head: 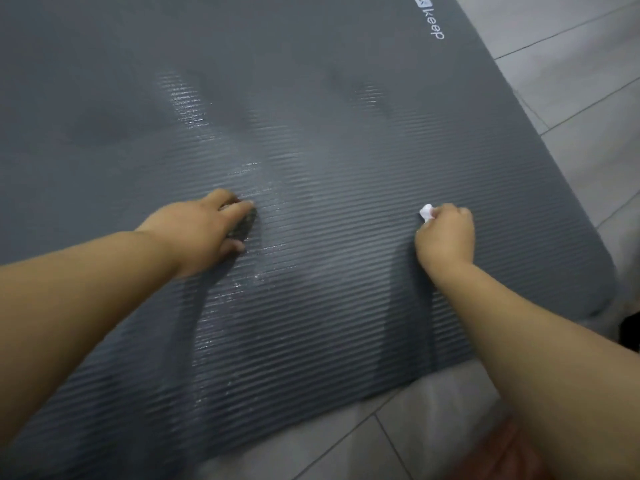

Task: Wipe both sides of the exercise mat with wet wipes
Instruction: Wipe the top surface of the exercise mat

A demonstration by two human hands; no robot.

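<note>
A dark grey ribbed exercise mat (pixel 329 140) lies flat on the floor and fills most of the view. Wet shiny streaks run down its middle. My right hand (pixel 446 237) rests on the mat's right part and grips a small crumpled white wet wipe (pixel 426 213), which sticks out at the fingertips. My left hand (pixel 207 230) presses on the mat left of centre, fingers spread and touching the surface, holding nothing that I can see.
Light grey floor tiles (pixel 581 81) border the mat on the right and along the near edge. A white logo (pixel 431 19) is printed at the mat's far right corner. A dark object (pixel 630 330) shows at the right edge.
</note>
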